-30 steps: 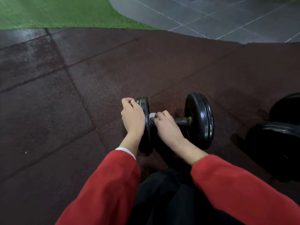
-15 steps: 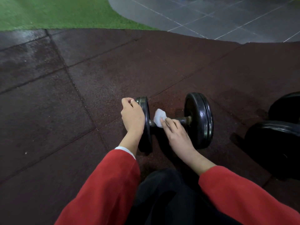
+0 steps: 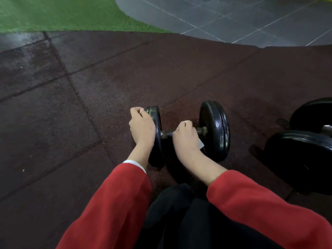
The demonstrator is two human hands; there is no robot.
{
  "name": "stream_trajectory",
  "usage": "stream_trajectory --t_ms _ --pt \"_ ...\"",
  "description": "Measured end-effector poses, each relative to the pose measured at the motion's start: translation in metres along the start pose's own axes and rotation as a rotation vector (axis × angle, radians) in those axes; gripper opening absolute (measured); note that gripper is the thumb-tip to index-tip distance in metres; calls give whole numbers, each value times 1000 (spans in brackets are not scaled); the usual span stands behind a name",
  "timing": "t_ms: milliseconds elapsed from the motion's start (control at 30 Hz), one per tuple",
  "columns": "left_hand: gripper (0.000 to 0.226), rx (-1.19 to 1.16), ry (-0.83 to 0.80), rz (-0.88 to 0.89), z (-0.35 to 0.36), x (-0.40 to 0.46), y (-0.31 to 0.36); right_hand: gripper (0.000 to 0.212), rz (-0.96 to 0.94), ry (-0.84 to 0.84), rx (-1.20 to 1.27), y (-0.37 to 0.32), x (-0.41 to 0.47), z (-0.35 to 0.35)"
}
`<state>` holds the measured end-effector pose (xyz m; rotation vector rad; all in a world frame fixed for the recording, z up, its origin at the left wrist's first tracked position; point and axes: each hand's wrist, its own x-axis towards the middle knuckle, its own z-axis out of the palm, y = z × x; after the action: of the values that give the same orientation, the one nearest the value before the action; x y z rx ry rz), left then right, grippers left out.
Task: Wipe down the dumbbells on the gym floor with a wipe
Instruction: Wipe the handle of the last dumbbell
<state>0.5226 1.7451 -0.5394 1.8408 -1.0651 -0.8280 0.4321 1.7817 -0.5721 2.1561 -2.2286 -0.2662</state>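
Note:
A black dumbbell (image 3: 214, 130) with a metal handle lies on the dark red rubber floor (image 3: 125, 78) in front of me. My left hand (image 3: 142, 126) grips the rim of its left plate. My right hand (image 3: 186, 138) is wrapped over the middle of the handle with a white wipe (image 3: 201, 143) inside it; only small corners of the wipe show above and beside the fingers. A second, larger black dumbbell (image 3: 303, 150) lies to the right, apart from both hands.
Green turf (image 3: 53, 13) borders the rubber mats at the far left. Grey floor tiles (image 3: 242, 17) lie at the far right. My red sleeves and dark trousers fill the bottom of the view.
My right hand slid with the wipe from the handle's left end toward the right plate and closed over the handle. The left hand kept its hold on the left plate.

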Motion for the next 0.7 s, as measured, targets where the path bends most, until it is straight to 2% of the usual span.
stream_trajectory --t_ms 200,333,533,700 --pt "26 2 -7 10 -1 -1 0 37 53 -87 -345 5 10 7" --pt "26 2 -10 14 0 1 -1 39 71 -116 -471 18 17 12" --pt "26 22 5 38 1 2 -2 40 146 -167 -546 12 11 18" --pt "26 16 15 45 2 2 -2 38 224 -181 -450 8 14 23"
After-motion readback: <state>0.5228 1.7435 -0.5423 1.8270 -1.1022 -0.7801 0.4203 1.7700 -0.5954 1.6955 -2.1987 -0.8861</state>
